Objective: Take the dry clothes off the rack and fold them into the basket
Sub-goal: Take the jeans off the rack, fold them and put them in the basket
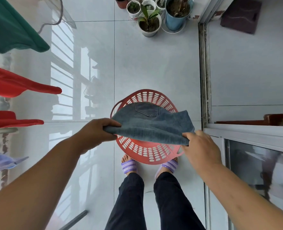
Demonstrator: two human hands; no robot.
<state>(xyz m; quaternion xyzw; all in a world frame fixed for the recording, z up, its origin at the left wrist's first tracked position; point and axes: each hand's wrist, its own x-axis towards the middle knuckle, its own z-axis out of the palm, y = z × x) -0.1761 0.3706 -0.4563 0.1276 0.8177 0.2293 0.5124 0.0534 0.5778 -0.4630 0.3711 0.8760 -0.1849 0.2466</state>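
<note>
Folded jeans held flat over the red basket at frame center, pocket side up. Left hand pinches the left edge; right hand grips the right corner, hands well apart. Basket looks empty, though the jeans hide most of the inside. To do this well: lower level, keep both ends even so the fold doesn't slip, release together once it rests on the bottom. Green shirt and red clothes hang at left, not yet taken.
</note>
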